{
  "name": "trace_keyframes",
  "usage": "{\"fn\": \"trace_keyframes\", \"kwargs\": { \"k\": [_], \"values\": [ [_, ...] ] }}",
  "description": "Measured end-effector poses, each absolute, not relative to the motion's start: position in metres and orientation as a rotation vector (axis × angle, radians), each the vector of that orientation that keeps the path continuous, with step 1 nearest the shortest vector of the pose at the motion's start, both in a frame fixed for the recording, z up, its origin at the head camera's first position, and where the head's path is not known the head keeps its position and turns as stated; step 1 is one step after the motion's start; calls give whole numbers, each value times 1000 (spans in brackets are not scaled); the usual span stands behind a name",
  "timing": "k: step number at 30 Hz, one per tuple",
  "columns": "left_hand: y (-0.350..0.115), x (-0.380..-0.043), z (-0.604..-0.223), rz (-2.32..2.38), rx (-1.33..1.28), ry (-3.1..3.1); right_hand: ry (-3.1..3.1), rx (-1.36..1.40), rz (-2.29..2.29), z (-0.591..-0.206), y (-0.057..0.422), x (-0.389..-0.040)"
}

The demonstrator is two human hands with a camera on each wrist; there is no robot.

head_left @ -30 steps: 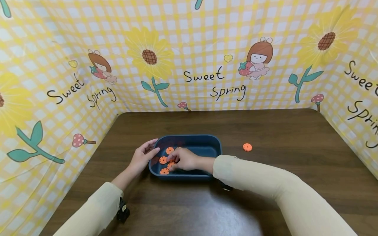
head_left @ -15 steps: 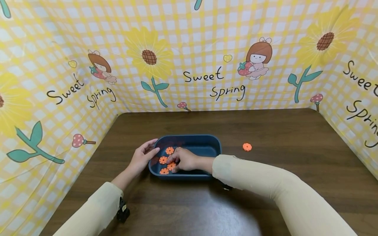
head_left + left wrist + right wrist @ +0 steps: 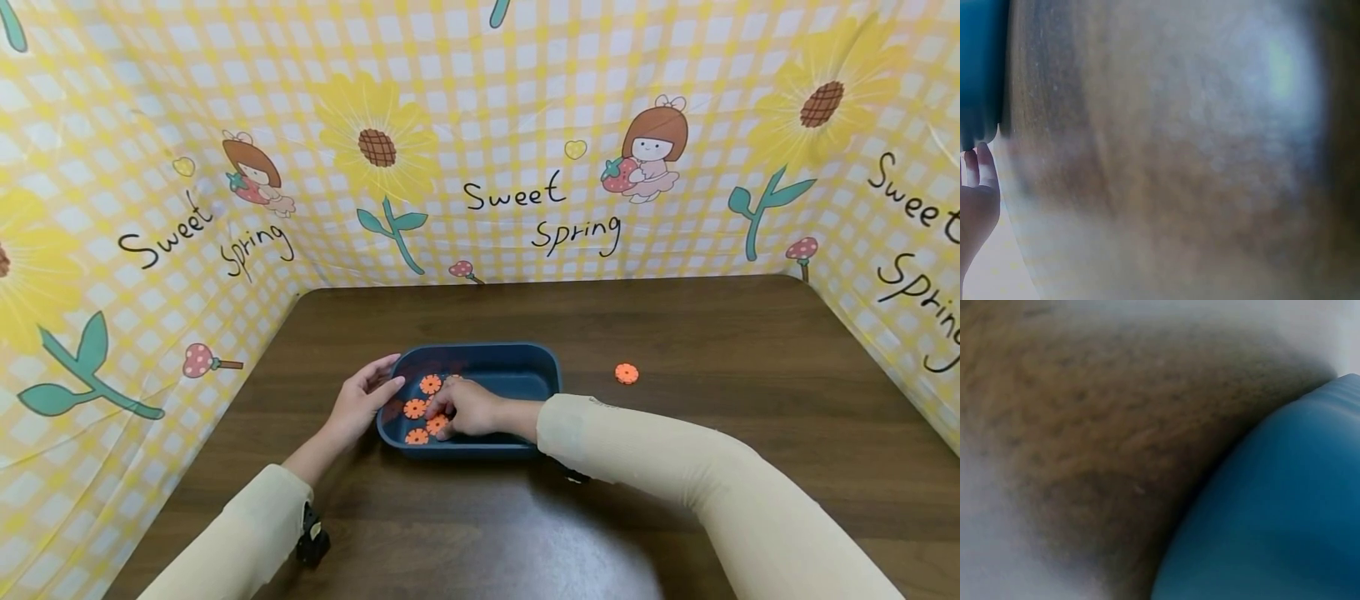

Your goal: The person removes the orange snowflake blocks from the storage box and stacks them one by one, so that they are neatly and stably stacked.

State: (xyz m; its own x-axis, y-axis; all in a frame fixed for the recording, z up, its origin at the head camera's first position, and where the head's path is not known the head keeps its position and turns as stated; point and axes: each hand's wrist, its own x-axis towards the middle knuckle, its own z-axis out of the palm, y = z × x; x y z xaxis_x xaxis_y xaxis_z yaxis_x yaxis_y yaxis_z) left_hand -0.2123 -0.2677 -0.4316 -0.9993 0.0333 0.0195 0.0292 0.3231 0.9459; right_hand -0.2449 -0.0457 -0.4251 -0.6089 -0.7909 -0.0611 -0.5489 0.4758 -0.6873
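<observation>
Orange discs (image 3: 415,408), notched round the edge like little flowers. Lie in a blue tub (image 3: 517,362), clustered toward its left end, some partly covered by the right hand (image 3: 474,407). Down among them, fingers and thumb of that hand curled, with a small gap between thumb and forefinger, one disc right at the tips; cannot tell whether pinched in that grip or only touched. At the tub's left end, the left hand (image 3: 362,402), thumb over the rim, fingers against the outside, a grip narrowed onto the wall. To the right of the tub, on the dark wooden surface (image 3: 720,342), a loose disc (image 3: 626,373), apart from both hands. On the arms, cream sleeves (image 3: 652,442), with a black wrist device (image 3: 312,537) beside the left cuff. Behind and at the sides, a yellow checked cloth (image 3: 517,100) printed with sunflowers and "Sweet Spring". In the right wrist view, mostly blurred surface and the tub's outer wall.
</observation>
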Motion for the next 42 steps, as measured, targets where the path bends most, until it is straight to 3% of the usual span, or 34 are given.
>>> {"fn": "trace_keyframes", "kwargs": {
  "k": [31,42],
  "values": [
    [-268,-213,-432,1845,48,2533,2381,-1133,-861,-422,-46,-249],
    [-268,-211,-432,1840,34,2535,2275,-965,-997,-419,-42,-253]
  ]
}}
